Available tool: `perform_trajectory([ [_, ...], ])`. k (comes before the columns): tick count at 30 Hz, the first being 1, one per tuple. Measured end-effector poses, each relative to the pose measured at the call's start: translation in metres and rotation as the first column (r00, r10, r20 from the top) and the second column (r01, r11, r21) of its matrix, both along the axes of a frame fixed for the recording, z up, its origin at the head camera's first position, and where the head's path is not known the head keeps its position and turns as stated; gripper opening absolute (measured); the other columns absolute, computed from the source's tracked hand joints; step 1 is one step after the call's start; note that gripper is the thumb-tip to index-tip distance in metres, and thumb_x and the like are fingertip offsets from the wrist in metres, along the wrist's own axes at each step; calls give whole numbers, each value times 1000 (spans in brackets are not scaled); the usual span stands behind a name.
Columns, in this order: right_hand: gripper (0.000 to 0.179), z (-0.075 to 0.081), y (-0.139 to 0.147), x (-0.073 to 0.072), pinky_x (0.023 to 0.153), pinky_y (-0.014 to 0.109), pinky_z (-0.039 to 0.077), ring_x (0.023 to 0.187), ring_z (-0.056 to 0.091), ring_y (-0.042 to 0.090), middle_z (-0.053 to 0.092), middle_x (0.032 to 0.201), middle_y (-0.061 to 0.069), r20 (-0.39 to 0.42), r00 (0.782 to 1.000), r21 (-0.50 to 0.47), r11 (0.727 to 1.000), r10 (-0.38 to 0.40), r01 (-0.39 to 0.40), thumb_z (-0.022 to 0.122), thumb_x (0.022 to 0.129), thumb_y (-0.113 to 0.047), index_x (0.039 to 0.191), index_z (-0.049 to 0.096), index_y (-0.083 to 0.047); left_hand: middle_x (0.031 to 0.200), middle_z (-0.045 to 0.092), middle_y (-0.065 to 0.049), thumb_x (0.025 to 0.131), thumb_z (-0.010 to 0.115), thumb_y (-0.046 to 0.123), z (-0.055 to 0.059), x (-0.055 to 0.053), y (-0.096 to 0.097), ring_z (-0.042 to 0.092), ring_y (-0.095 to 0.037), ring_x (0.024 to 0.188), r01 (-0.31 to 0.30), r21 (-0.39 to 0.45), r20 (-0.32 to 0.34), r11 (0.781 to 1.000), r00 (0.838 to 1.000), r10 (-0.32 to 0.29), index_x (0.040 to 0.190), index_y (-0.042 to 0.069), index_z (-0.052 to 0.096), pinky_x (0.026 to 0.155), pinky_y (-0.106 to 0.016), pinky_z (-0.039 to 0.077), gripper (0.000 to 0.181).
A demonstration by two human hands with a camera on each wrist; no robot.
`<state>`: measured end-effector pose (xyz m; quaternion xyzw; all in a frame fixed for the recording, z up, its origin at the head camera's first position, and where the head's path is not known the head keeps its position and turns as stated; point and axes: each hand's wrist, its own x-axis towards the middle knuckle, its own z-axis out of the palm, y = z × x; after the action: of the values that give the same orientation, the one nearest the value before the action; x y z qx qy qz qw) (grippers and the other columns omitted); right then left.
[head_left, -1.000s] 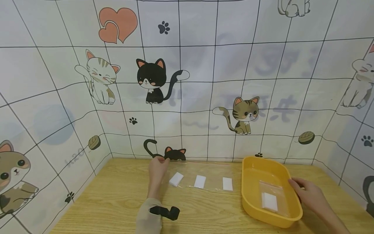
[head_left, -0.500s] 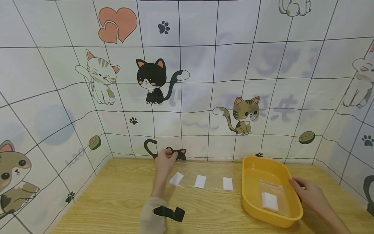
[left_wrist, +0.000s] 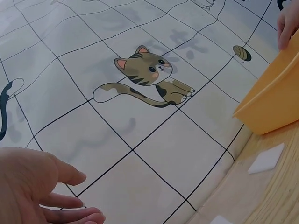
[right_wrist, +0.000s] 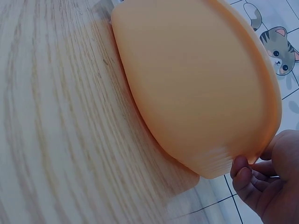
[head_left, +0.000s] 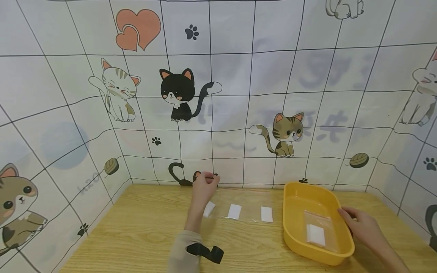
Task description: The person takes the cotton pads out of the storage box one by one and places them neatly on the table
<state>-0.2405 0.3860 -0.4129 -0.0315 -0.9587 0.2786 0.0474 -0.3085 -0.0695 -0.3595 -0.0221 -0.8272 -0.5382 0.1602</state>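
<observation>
In the head view my left hand (head_left: 205, 189) is raised at the table's back edge, overlapping the left end of a row of clear plastic bags (head_left: 250, 197). In the left wrist view its thumb and fingers stand apart with nothing between them. White rectangular pieces (head_left: 234, 211) lie along the bags' lower part, the leftmost partly hidden by the hand. My right hand (head_left: 363, 223) pinches the right rim of a yellow plastic basin (head_left: 300, 195); the right wrist view shows thumb and fingers at that rim. Inside the basin lies another clear bag (head_left: 317, 219) with a white piece (head_left: 315, 235).
The wooden table (head_left: 239, 246) ends against a white wall covering (head_left: 232, 148) with black grid lines and cartoon cats. A black strap (head_left: 205, 252) sits on the left sleeve, its end sticking out to the right.
My left hand has moved right and slightly up, from the left end of the bags to over the leftmost white piece. The right hand and the basin have stayed in place.
</observation>
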Motion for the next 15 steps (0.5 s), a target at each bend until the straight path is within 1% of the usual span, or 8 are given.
perform_trajectory([
  [4, 68, 0, 0, 0, 84, 59, 52, 106, 57, 53, 55, 125, 41, -8, 1000, 3, 1000, 1, -1, 35, 110, -39, 130, 46, 24, 97, 72, -15, 94, 67, 23, 0, 0, 7, 69, -30, 90, 23, -16, 14, 1000, 1000, -22, 114, -3, 66, 79, -46, 55, 34],
  [7, 67, -1, 0, 0, 84, 60, 52, 106, 57, 53, 55, 124, 41, -19, 1000, 7, 1000, 0, 1, 36, 110, -39, 130, 47, 24, 99, 72, -14, 95, 67, 25, 2, 2, 12, 68, -29, 90, 40, -10, 25, 999, 999, -40, 117, -2, 66, 80, -46, 55, 34],
  [10, 67, -1, 0, 0, 84, 60, 51, 105, 57, 53, 56, 123, 41, -27, 1000, 8, 1000, 1, -1, 37, 110, -39, 129, 47, 24, 99, 72, -13, 95, 68, 25, 6, 5, 17, 68, -27, 89, 61, 17, 33, 998, 998, -62, 118, 0, 66, 79, -44, 55, 34],
  [15, 65, -1, 0, 1, 83, 59, 52, 103, 59, 51, 58, 121, 40, -44, 999, 3, 1000, 7, -7, 38, 110, -37, 129, 48, 24, 93, 72, -11, 95, 68, 23, 11, 10, 28, 71, -21, 78, 114, 80, 13, 990, 993, -115, 115, 0, 67, 69, -35, 54, 31],
])
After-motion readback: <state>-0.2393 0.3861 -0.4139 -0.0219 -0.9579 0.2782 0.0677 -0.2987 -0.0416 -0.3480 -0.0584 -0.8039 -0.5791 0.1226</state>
